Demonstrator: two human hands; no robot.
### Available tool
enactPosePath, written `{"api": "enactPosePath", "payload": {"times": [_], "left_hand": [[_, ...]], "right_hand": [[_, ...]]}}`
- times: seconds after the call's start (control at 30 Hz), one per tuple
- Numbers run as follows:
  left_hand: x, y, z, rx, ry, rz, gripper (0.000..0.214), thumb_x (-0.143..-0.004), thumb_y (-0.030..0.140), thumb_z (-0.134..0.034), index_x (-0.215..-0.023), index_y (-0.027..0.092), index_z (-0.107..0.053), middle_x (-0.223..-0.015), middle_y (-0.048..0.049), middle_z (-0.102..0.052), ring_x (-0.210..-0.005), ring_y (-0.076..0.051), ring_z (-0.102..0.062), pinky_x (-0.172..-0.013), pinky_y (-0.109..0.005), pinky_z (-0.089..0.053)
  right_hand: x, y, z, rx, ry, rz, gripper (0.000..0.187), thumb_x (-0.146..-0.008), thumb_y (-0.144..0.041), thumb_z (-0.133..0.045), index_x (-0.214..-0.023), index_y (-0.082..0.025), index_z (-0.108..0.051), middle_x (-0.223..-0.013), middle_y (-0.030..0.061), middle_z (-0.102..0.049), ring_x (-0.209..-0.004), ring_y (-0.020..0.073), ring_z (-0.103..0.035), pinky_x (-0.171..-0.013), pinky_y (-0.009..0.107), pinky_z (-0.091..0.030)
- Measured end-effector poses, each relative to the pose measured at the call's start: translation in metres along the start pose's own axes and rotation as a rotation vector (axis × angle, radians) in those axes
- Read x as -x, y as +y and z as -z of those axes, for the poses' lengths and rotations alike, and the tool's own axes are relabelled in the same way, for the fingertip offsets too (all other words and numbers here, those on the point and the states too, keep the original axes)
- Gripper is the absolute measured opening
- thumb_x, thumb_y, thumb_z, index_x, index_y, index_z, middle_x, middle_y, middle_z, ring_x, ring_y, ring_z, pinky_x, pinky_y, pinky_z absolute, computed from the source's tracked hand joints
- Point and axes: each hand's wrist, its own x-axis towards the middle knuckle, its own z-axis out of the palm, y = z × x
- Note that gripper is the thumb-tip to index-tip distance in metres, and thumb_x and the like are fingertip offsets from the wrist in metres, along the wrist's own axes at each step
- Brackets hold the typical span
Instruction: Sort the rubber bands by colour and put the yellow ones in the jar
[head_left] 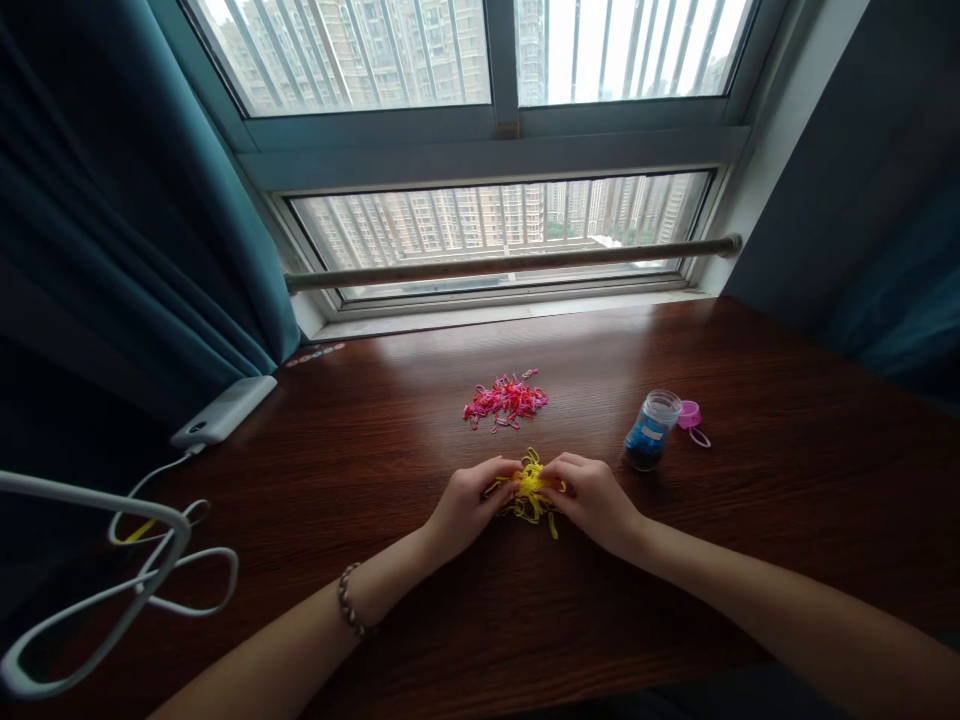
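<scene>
A small heap of yellow rubber bands [530, 493] lies on the dark wooden table [750, 560], just in front of me. My left hand [469, 505] pinches the heap from its left side, fingers closed on the bands. My right hand [592, 498] pinches the same heap from the right, fingers closed too. A beaded bracelet [349, 601] sits on my left wrist. Farther back lies a pile of pink and red rubber bands [505, 400], untouched.
A small clear jar [649, 430] with blue contents stands right of my hands, its pink lid [691, 416] beside it. A white power bank [223, 410] with a white cable [142, 560] lies at the left. Teal curtains [135, 220] flank the window [495, 200].
</scene>
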Motion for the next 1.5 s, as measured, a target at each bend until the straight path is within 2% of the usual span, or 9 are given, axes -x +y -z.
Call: {"api": "enactPosePath", "payload": {"times": [0.17, 0.4, 0.67, 0.8, 0.9, 1.0, 1.13, 1.27, 1.5], "left_hand": [[-0.003, -0.001, 0.002, 0.115, 0.044, 0.071, 0.022, -0.086, 0.025, -0.047, -0.102, 0.017, -0.06, -0.091, -0.0041, -0.068, -0.082, -0.016, -0.063, -0.078, -0.027, -0.049], [-0.002, -0.004, -0.001, 0.199, 0.062, 0.101, 0.024, -0.083, 0.023, -0.051, -0.104, 0.016, -0.059, -0.094, -0.0057, -0.068, -0.085, -0.018, -0.064, -0.079, -0.028, -0.051], [-0.003, -0.007, 0.0, 0.033, 0.121, 0.023, 0.021, -0.081, 0.022, -0.054, -0.101, 0.018, -0.06, -0.104, -0.0066, -0.062, -0.097, -0.019, -0.058, -0.087, -0.034, -0.048], [-0.006, -0.004, 0.002, -0.141, 0.173, -0.014, 0.016, -0.08, 0.024, -0.056, -0.094, 0.019, -0.063, -0.103, -0.0068, -0.061, -0.101, -0.02, -0.053, -0.091, -0.039, -0.044], [-0.007, -0.005, 0.001, -0.205, 0.159, -0.005, 0.018, -0.079, 0.027, -0.057, -0.094, 0.019, -0.062, -0.104, -0.0068, -0.06, -0.1, -0.021, -0.052, -0.09, -0.039, -0.043], [-0.007, -0.006, 0.001, -0.217, 0.135, -0.002, 0.018, -0.081, 0.029, -0.055, -0.095, 0.019, -0.062, -0.103, -0.0067, -0.06, -0.1, -0.02, -0.051, -0.09, -0.038, -0.042], [-0.007, -0.005, 0.001, -0.213, 0.114, 0.002, 0.017, -0.082, 0.029, -0.053, -0.093, 0.019, -0.062, -0.103, -0.0062, -0.06, -0.1, -0.02, -0.05, -0.091, -0.038, -0.041], [-0.009, -0.005, 0.002, -0.193, 0.099, -0.004, 0.017, -0.083, 0.029, -0.05, -0.09, 0.019, -0.063, -0.101, -0.0063, -0.06, -0.098, -0.02, -0.051, -0.089, -0.038, -0.042], [-0.009, -0.007, 0.002, -0.196, 0.108, -0.022, 0.017, -0.083, 0.029, -0.05, -0.087, 0.02, -0.064, -0.098, -0.0059, -0.062, -0.097, -0.021, -0.053, -0.088, -0.037, -0.042]], "right_hand": [[-0.003, -0.001, 0.007, -0.049, 0.083, -0.05, 0.007, -0.075, -0.013, -0.058, -0.076, -0.017, -0.063, -0.073, 0.0014, -0.064, -0.065, 0.0129, -0.058, -0.063, 0.023, -0.044], [-0.004, -0.006, 0.011, -0.148, 0.12, -0.105, 0.007, -0.072, -0.012, -0.058, -0.073, -0.016, -0.064, -0.07, 0.0012, -0.065, -0.062, 0.0125, -0.059, -0.06, 0.022, -0.045], [-0.006, -0.014, 0.019, -0.241, 0.124, -0.091, 0.007, -0.072, -0.013, -0.059, -0.073, -0.016, -0.065, -0.071, 0.0023, -0.066, -0.063, 0.0132, -0.061, -0.06, 0.022, -0.049], [-0.006, -0.028, 0.044, -0.277, 0.156, -0.049, 0.005, -0.071, -0.016, -0.061, -0.074, -0.016, -0.065, -0.071, 0.0023, -0.067, -0.064, 0.0132, -0.062, -0.06, 0.022, -0.051], [-0.006, -0.036, 0.081, -0.26, 0.258, -0.092, 0.008, -0.071, -0.021, -0.063, -0.076, -0.017, -0.066, -0.075, 0.0031, -0.069, -0.068, 0.0145, -0.064, -0.064, 0.024, -0.053], [-0.008, -0.034, 0.125, -0.171, 0.384, -0.198, 0.015, -0.068, -0.028, -0.067, -0.078, -0.017, -0.067, -0.075, 0.0034, -0.069, -0.068, 0.0165, -0.065, -0.062, 0.024, -0.053], [-0.014, -0.023, 0.166, 0.033, 0.363, -0.294, 0.015, -0.066, -0.029, -0.067, -0.077, -0.019, -0.068, -0.07, 0.0016, -0.069, -0.062, 0.0166, -0.065, -0.053, 0.022, -0.051], [-0.018, -0.015, 0.176, 0.25, 0.333, -0.239, 0.008, -0.065, -0.025, -0.065, -0.071, -0.021, -0.069, -0.065, -0.0007, -0.069, -0.061, 0.0156, -0.065, -0.054, 0.021, -0.048], [-0.02, -0.006, 0.165, 0.384, 0.295, -0.168, 0.006, -0.067, -0.023, -0.063, -0.068, -0.022, -0.069, -0.061, -0.0022, -0.068, -0.054, 0.0134, -0.062, -0.047, 0.02, -0.044]]}}
